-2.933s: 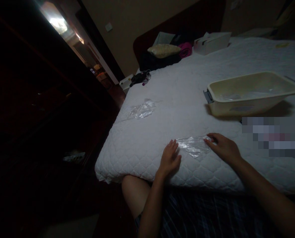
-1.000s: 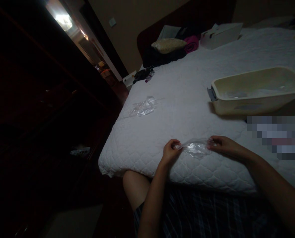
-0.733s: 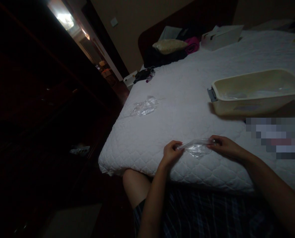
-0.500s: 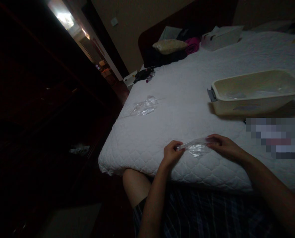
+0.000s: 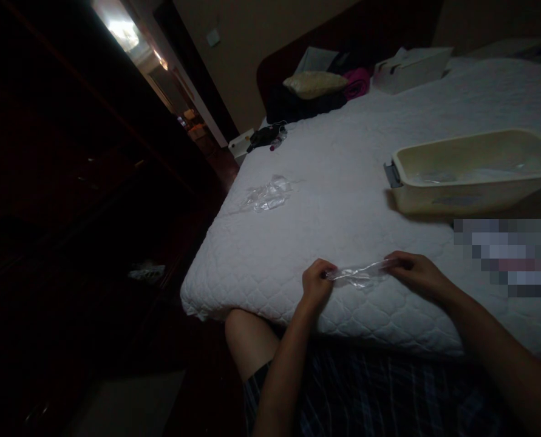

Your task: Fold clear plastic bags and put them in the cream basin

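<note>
A small clear plastic bag point(image 5: 359, 275) is stretched between my two hands, just above the near edge of a white quilted mattress point(image 5: 343, 200). My left hand point(image 5: 318, 283) pinches the bag's left end with closed fingers. My right hand point(image 5: 413, 273) pinches its right end. The bag looks folded into a narrow strip.
A cream plastic tub point(image 5: 470, 173) stands on the mattress to the right, with clear plastic inside. A crumpled pile of clear bags point(image 5: 268, 195) lies at the left edge. Clothes, a pillow point(image 5: 313, 85) and a white box point(image 5: 411, 64) sit at the far end. Dark floor lies to the left.
Earlier both hands lay flat, pressing the bag on the mattress. They then pinched its ends and lifted it; since then the bag has narrowed into a thinner strip.
</note>
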Tool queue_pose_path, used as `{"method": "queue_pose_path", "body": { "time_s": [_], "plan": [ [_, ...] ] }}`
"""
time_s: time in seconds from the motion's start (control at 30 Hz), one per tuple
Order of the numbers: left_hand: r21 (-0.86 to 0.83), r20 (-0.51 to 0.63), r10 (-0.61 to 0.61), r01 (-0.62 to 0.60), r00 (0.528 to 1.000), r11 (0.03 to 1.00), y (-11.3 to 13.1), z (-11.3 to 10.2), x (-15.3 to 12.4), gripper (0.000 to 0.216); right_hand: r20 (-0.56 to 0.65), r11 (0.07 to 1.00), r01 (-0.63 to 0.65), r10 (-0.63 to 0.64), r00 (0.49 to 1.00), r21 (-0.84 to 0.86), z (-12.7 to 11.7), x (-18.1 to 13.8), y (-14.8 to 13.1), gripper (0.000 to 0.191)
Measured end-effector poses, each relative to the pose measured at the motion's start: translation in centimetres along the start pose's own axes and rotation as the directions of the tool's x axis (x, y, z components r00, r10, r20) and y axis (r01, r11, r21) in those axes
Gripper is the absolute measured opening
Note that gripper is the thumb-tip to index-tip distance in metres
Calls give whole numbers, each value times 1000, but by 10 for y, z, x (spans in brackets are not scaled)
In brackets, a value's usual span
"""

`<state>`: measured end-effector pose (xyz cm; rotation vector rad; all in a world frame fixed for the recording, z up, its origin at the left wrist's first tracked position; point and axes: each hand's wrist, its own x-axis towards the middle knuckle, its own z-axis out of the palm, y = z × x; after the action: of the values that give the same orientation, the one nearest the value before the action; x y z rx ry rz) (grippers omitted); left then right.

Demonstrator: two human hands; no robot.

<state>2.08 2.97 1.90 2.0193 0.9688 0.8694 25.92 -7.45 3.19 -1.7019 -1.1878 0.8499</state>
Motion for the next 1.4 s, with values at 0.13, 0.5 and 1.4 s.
{"method": "queue_pose_path", "body": {
  "time_s": [0.13, 0.5, 1.4],
  "plan": [
    [94, 47, 87, -91, 995, 991, -1, 0, -4, 22, -88, 1000, 1, -4, 996, -28, 1, -1, -1, 23],
    [338, 239, 261, -333, 935, 880, -2, 4, -17, 20, -529, 999, 28, -32, 848, -16, -2, -21, -23, 26],
    [407, 519, 520, -731, 678, 547, 20, -9, -42, 55, 150, 428, 470, -597, 788, -772, 80, -51, 33, 69]
  ]
}}
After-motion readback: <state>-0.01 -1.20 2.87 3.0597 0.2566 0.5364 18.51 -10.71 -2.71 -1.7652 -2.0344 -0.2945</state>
